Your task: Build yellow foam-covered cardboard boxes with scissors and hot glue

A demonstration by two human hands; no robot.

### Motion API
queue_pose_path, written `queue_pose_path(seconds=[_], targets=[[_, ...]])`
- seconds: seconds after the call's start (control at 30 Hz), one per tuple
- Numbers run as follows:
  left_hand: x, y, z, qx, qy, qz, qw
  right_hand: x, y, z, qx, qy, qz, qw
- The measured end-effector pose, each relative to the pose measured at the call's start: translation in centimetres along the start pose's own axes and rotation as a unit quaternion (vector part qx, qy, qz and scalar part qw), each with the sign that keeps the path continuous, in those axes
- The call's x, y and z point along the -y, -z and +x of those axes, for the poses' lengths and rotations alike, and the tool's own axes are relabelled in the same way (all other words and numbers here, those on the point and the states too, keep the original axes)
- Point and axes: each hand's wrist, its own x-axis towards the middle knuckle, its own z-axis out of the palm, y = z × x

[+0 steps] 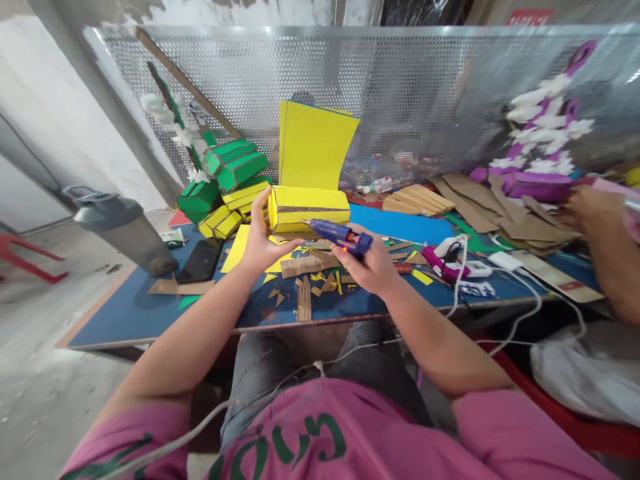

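Observation:
My left hand [263, 240] holds the left end of a long, many-sided yellow cardboard box [315, 200], fingers at its end and thumb stretched out below it. A brown gap runs along the side facing me. My right hand [367, 267] is wrapped round a blue hot glue gun [337, 233] with a small orange light glowing on it. The gun's nozzle points left, at the front of the box near the gap; whether it touches cannot be made out. Beneath both hands lie brown cardboard strips [310, 265] and yellow scraps.
Yellow sheets [315, 143] stand against a perforated metal screen [400, 87]. Left are green boxes [237, 165], smaller yellow boxes [220, 221], a phone [200, 260] and a grey bottle [123, 230]. Right are a power strip [450, 257], white cables, cardboard pieces [495, 207] and another person's arm [610, 247].

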Motion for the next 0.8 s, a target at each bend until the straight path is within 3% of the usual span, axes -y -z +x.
queue_pose_path(seconds=[0.17, 0.37, 0.53, 0.8], targets=[[-0.4, -0.1, 0.0, -0.008, -0.023, 0.011, 1.0, 1.0, -1.9, 1.1, 0.015, 0.029, 0.042, 0.999], [-0.6, -0.1, 0.0, -0.004, -0.005, -0.005, 1.0, 0.8, -2.4, 1.3, 0.015, 0.046, 0.036, 0.998], [-0.6, 0.2, 0.0, -0.014, 0.013, -0.019, 1.0, -0.3, -1.8, 0.9, 0.008, 0.051, -0.014, 0.999], [-0.1, 0.5, 0.2, -0.033, 0.004, -0.041, 0.999, -2.6, 1.0, -1.2, -0.028, 0.002, -0.03, 0.999]])
